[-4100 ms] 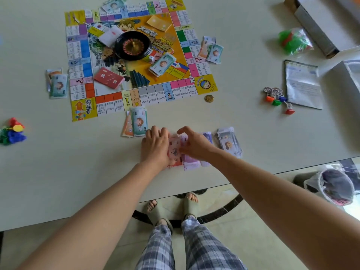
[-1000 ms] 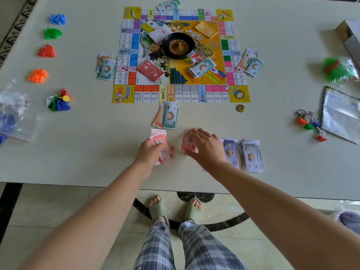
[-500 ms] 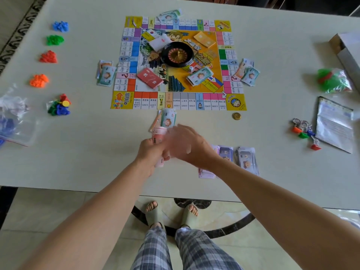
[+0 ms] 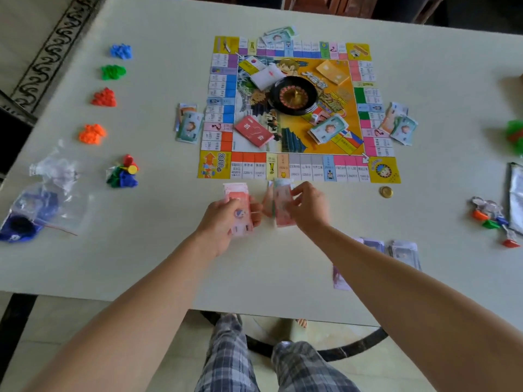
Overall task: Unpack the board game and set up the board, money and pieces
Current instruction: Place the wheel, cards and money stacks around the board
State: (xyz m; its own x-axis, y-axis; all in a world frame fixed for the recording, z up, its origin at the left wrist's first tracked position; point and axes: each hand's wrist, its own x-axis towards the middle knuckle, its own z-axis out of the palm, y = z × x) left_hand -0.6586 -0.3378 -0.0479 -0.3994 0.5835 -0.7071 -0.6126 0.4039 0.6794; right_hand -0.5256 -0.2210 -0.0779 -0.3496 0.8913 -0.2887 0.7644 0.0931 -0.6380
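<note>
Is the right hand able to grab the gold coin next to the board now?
Probably yes, once it lets go: the right hand pinches a pink banknote, while the left hand holds the pink stack. The gold coin lies on bare table just right of it, nothing between.

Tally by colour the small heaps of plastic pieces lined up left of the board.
Blue heap: 1
Green heap: 1
Red heap: 1
Orange heap: 1
Mixed-colour heap: 1
Total: 5
</note>
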